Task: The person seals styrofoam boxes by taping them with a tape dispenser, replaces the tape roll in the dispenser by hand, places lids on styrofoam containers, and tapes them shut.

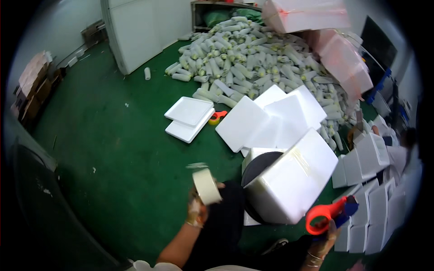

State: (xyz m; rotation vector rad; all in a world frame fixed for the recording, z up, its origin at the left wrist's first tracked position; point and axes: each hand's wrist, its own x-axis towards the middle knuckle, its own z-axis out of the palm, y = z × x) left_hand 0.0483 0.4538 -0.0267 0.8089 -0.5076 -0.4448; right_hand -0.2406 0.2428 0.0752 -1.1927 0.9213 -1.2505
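Note:
My left hand [197,210], in a thin glove, grips a wide cream roll of packing tape [206,187] above my dark-clad knee. In my right hand [326,240] is an orange and blue tape dispenser [320,216]; its orange ring appears to carry no tape roll. Between my hands, a white foam box [288,188] lies tilted on a round black surface [259,166], with clear tape across its upper side. Part of another white foam piece shows under that surface. Several flat white foam lids [242,123] overlap just beyond the box.
Wrapped, corn-like produce [237,61] forms a large heap behind the lids. Two foam lids [190,115] and a second orange tape dispenser [218,117] lie on the green floor [118,152]. Stacked foam boxes [366,203] stand at right, near a partly visible person [398,155].

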